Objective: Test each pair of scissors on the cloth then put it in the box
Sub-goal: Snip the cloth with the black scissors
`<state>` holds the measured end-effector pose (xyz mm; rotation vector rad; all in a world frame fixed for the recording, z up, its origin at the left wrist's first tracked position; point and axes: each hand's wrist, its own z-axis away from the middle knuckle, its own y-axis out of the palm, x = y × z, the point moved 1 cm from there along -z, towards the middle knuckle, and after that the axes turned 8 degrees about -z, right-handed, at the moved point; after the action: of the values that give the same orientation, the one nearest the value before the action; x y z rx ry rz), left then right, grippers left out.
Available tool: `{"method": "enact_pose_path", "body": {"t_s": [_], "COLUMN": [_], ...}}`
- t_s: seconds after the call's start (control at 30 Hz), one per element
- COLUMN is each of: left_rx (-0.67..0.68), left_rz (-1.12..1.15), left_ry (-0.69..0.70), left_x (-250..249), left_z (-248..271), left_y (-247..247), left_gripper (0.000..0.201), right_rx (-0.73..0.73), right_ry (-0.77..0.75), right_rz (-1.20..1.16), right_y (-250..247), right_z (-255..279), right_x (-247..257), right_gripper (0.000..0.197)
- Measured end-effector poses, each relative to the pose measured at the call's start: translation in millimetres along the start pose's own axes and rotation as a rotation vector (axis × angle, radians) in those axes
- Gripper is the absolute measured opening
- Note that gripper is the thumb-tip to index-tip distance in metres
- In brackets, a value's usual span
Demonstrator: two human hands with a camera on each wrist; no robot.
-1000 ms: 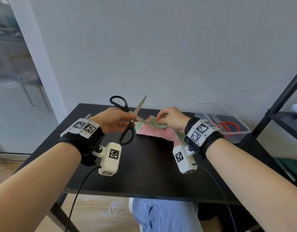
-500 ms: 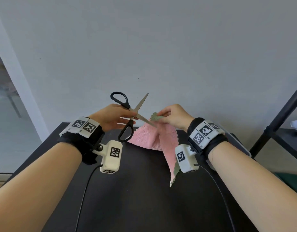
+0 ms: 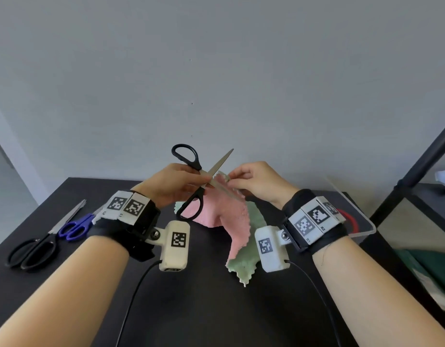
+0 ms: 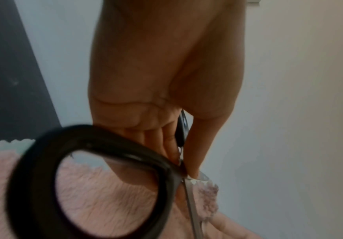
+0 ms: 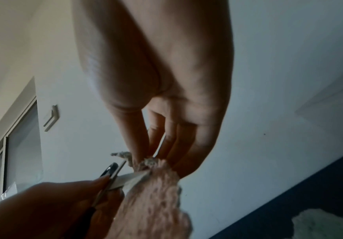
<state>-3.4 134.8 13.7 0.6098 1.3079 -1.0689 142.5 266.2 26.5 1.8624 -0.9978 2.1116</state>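
Pink cloth hangs from right hand, pinched at top edge. Left hand grips black scissors near the pivot, blades apart w/ cloth between.

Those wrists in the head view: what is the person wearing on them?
Both forearms are bare, without sleeves. Each wrist carries a black strap topped with white plates printed with black square codes. A cream-white camera block hangs under the left wrist and another under the right, each bearing one code and trailing a thin black cable.
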Motion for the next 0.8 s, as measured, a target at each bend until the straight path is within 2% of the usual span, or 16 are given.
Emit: {"method": "enact_pose_path", "body": {"t_s": [0.23,0.37,0.43,0.6,0.7,0.8], "left_rx": [-0.038,-0.081,-0.1,-0.155,-0.176,-0.19], "left_rz": [0.011,0.043,0.057,0.005,-0.044,-0.068], "left_ry": [-0.011,0.022,0.037,0.08,0.098,0.13], "left_x": [23.7,30.8,28.9,15.4,9.4,5.5], "left_z": [6.1,9.5,9.4,5.6,-0.5,-6.2], "left_y": [6.0,5.9,4.7,2.6,0.7,1.4], "left_gripper": [0.013,0.007,0.007,0.009,0.022,0.028], "right_rx": [0.022,0.035,0.017,-0.1,-0.131,-0.132], "right_ry": [-0.083,-0.086,-0.095,-0.128,-0.115,-0.101], "right_rz": [-0.07,-0.058,-0.05,-0.092,-0.136,-0.077], "right_y": [10.4,17.4,20.6,24.5,21.9,19.1], "right_z": [20.4,20.9,18.0,8.5,2.5,-5.8], "right_x": [-6.5,-12.8,-13.1,-6.5,-2.9,-3.8], "right_gripper": [0.014,0.012,0.009,0.018,0.017,0.018]}}
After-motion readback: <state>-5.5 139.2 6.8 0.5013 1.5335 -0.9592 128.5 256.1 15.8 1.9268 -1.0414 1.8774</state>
